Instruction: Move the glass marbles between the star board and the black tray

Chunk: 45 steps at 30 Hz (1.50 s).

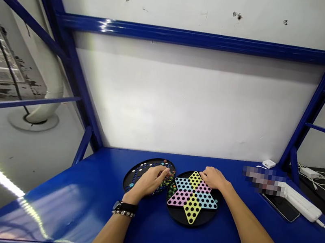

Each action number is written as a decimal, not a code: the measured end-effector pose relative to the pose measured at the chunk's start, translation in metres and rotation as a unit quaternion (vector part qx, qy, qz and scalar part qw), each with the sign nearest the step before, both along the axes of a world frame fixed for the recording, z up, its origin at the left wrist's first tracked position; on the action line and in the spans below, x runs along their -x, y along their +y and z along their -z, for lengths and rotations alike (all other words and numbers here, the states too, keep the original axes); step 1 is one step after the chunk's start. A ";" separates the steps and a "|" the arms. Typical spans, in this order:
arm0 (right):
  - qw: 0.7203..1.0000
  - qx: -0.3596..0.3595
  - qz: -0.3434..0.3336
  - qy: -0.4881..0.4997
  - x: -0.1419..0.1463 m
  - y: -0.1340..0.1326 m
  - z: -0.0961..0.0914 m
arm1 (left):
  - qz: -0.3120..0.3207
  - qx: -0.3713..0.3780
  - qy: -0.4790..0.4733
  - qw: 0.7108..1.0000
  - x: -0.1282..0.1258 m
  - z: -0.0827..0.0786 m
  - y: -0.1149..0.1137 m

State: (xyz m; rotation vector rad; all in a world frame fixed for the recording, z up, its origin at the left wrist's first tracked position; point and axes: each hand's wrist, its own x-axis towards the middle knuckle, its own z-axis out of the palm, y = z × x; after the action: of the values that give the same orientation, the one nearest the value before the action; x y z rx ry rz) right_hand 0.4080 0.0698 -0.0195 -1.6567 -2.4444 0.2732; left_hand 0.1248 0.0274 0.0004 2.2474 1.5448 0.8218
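White-painted wall panels and a blue steel shelf frame (194, 39) close off the far side of a glossy blue metal bench (42, 217), with a white duct (50, 99) curving down to the floor beyond the frame on the left. Two round black game boards sit side by side near the middle of the bench. The left one, a dark board with blue-lined holes (142, 171), carries scattered pale and coloured marbles, and a dense cluster of marbles (167, 179) lies along its right edge. Just to its right, almost touching it, is a Chinese checkers board (192, 198) with a yellow, pink and pale-blue star, its holes mostly bare, and a few green and orange marbles (172, 189) sit at its left edge. The left hand (148, 181), with a black watch (124, 206) and a beaded bracelet (123, 213) at the wrist, arches over the left board, its fingers bunched together at the marble cluster, though whether the grip has closed on any marble cannot be told. The right hand (213, 178) lies on the far edge of the star board, its grip loose and holding nothing visible. Off to the right are a white power strip (300, 202) and a phone (281, 207), partly behind a blurred patch.
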 end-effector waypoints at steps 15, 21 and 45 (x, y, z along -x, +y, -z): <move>0.998 0.015 -0.010 -0.055 0.007 -0.011 -0.013 | 0.003 0.019 -0.006 1.000 -0.001 -0.002 -0.001; 0.999 0.012 -0.003 -0.039 0.008 -0.010 -0.011 | 0.000 0.015 -0.005 1.000 -0.001 -0.003 -0.002; 0.999 0.040 -0.033 0.014 0.006 -0.005 -0.006 | -0.003 0.026 -0.012 1.000 -0.002 -0.005 -0.004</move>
State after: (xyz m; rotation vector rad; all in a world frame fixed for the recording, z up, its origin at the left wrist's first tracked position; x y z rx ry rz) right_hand 0.4019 0.0651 -0.0131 -1.5933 -2.5002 0.4053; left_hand 0.1268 0.0236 0.0057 2.1894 1.5447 0.7979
